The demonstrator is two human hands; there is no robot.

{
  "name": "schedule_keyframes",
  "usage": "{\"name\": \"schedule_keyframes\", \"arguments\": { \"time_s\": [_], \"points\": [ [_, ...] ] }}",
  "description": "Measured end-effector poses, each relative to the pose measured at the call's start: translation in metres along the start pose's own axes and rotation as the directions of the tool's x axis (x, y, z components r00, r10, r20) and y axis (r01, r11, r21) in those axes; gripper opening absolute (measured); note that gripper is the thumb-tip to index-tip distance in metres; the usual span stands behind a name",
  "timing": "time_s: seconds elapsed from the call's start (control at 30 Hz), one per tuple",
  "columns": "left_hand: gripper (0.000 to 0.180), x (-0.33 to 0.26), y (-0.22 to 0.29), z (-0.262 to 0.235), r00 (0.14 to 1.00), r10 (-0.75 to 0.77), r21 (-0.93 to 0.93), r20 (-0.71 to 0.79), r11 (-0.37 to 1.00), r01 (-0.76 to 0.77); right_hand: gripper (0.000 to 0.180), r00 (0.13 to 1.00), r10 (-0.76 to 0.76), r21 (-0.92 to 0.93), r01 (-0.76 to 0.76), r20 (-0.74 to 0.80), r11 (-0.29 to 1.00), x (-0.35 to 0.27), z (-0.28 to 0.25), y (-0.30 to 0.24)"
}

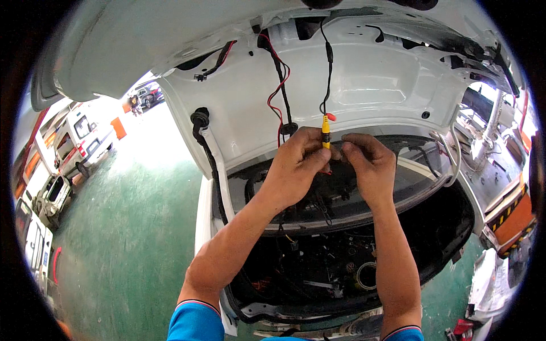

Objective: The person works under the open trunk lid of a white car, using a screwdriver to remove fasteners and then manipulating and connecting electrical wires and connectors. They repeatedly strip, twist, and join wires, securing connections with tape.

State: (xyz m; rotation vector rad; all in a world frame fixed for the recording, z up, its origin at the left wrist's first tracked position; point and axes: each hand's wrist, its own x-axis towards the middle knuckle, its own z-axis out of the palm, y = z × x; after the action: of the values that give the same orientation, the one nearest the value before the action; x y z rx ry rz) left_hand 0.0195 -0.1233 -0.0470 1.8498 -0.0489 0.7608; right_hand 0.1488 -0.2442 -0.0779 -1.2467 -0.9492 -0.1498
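My left hand (pixel 297 162) and my right hand (pixel 369 165) are raised under the open white car boot lid (pixel 364 79). Both pinch a small yellow plug (pixel 326 129) on the end of a thin black cable (pixel 329 62) that hangs from the lid. My left thumb and fingers grip the plug's lower part, and my right fingertips touch it from the right. A red and black wire pair (pixel 280 85) hangs just left of the plug. Below my hands lies the open boot (pixel 341 267), dark, with loose wires and a roll of tape (pixel 365 274).
A thick black wiring sleeve (pixel 206 148) runs down the lid's left edge. The floor (pixel 125 238) is green. White vans (pixel 85 136) stand at the far left. Another white vehicle part and orange-black striped equipment (pixel 512 216) sit at the right.
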Motion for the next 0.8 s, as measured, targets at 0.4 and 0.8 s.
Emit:
{"name": "schedule_keyframes", "arguments": {
  "time_s": [0.4,0.8],
  "points": [
    [0.035,-0.008,0.002,-0.003,0.995,0.02,-0.07,-0.103,0.997,-0.028,0.016,0.998,0.013,0.067,-0.017,0.06,0.998,-0.004,0.01,-0.002],
    [0.026,-0.012,-0.004,-0.007,0.993,0.026,-0.11,-0.119,0.993,-0.039,0.017,0.997,0.004,0.07,-0.009,0.079,0.997,-0.003,0.012,-0.003]
  ]
}}
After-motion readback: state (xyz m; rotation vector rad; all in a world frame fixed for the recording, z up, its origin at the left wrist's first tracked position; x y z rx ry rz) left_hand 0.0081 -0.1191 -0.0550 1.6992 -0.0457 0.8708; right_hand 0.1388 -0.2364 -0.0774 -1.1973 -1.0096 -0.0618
